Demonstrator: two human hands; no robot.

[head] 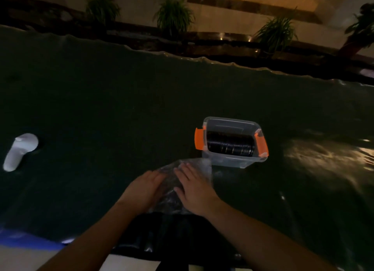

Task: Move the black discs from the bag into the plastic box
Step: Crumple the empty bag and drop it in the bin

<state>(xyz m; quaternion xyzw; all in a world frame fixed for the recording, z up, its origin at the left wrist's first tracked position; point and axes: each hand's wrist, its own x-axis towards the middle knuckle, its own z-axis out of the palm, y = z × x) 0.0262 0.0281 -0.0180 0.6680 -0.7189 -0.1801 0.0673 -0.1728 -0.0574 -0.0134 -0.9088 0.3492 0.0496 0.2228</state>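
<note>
A clear plastic box (232, 161) with orange side clips stands on the dark table, right of centre. A row of black discs (230, 146) stands on edge inside it. Just in front of the box lies a crumpled clear plastic bag (199, 165), flat on the table. My left hand (144, 189) rests palm down on the bag's left part, fingers together. My right hand (195, 186) lies palm down on the bag's right part, fingers spread. Neither hand grips a disc. What the bag holds is hidden under my hands.
A white handheld controller (19, 151) lies at the far left of the table. The dark cloth-covered table (121, 119) stretches wide to the back edge. Potted plants (174, 13) stand beyond it. A glossy dark sheet (323, 159) reflects light at the right.
</note>
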